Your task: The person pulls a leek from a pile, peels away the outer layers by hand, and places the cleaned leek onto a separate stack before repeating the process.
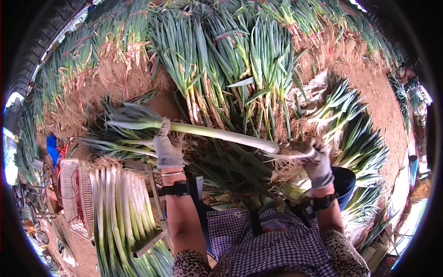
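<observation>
A long leek (221,134) lies slanting across the space in front of me, its green top to the left and its thick white end to the right. My left hand (168,147), in a pale work glove, is closed round it just below the leaves. The leaf tips look blurred. At the white end my right hand (317,161), gloved too, grips a pale strip of leek skin (293,155) that stretches toward that end. Stringy roots (284,173) hang just beside and below the strip. My right fingertips are partly hidden by their curl.
At the lower left, a stack of trimmed leeks (122,203) rests on a stand beside a pale plastic crate (74,189). Bundled leeks (226,55) cover the ground ahead. Loose untrimmed leeks (362,147) lie on the right. Leek leaves (230,166) lie below my hands.
</observation>
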`<state>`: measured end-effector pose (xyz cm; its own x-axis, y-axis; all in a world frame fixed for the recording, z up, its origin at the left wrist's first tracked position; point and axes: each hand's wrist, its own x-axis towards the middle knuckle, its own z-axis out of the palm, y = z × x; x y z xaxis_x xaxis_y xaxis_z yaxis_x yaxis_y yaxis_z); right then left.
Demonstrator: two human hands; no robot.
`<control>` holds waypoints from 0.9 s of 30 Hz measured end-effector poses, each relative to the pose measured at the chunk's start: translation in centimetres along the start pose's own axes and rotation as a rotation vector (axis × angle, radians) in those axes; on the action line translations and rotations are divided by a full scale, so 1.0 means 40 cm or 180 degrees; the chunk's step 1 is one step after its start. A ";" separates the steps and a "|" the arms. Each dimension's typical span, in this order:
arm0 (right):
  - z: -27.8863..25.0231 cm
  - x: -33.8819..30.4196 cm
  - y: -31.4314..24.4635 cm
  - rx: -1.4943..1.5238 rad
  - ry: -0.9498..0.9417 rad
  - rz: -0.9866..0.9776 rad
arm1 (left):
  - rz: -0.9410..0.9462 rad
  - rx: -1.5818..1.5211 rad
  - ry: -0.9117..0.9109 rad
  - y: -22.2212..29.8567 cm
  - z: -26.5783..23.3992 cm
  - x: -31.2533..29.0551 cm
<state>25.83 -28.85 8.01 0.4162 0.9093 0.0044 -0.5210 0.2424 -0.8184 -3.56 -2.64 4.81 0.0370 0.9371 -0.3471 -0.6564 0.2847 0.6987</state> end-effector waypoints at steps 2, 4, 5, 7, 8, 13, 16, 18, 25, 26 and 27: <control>-0.059 -0.014 -0.035 -0.1428 0.0080 0.0242 | 0.0019 -0.0020 0.0035 0.008 -0.009 -0.002; -0.059 -0.019 -0.053 -0.4911 0.0337 0.0346 | 0.0083 -0.0047 0.0160 0.011 0.002 -0.010; -0.049 -0.028 -0.058 -0.4904 0.0340 0.0339 | 0.0090 -0.0043 0.0153 0.009 0.009 -0.015; 0.018 -0.038 -0.077 -0.4857 0.0625 -0.1262 | 0.0102 -0.0006 0.0261 0.006 0.020 -0.030; 0.058 -0.047 -0.075 -0.3460 0.0839 -0.0961 | 0.0116 0.0017 0.0148 -0.001 0.011 -0.023; 0.238 0.038 -0.019 -0.4751 -0.0229 -0.1920 | 0.0168 0.0008 0.0260 -0.016 0.044 -0.043; 0.215 0.114 0.046 -0.4952 -0.0169 -0.1668 | 0.0188 0.0085 0.0055 -0.014 0.055 -0.054; 0.206 0.128 0.057 -0.4758 -0.0261 -0.1534 | 0.0207 0.0230 0.0018 -0.008 0.057 -0.061; 0.188 0.133 0.067 -0.4250 -0.0073 -0.0917 | -0.0098 -0.0076 -0.1076 0.024 0.031 -0.058; 0.183 0.137 0.065 -0.4304 -0.0125 -0.0885 | 0.0018 0.0016 -0.0880 0.022 0.039 -0.067; 0.193 0.138 0.061 -0.4304 -0.0127 -0.0875 | 0.0013 0.0018 -0.0873 0.021 0.037 -0.067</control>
<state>21.11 -20.63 10.47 0.3535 0.9006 0.2528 0.7053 -0.0791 -0.7045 -3.09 -4.59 7.26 0.2375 0.9577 -0.1623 -0.6528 0.2811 0.7035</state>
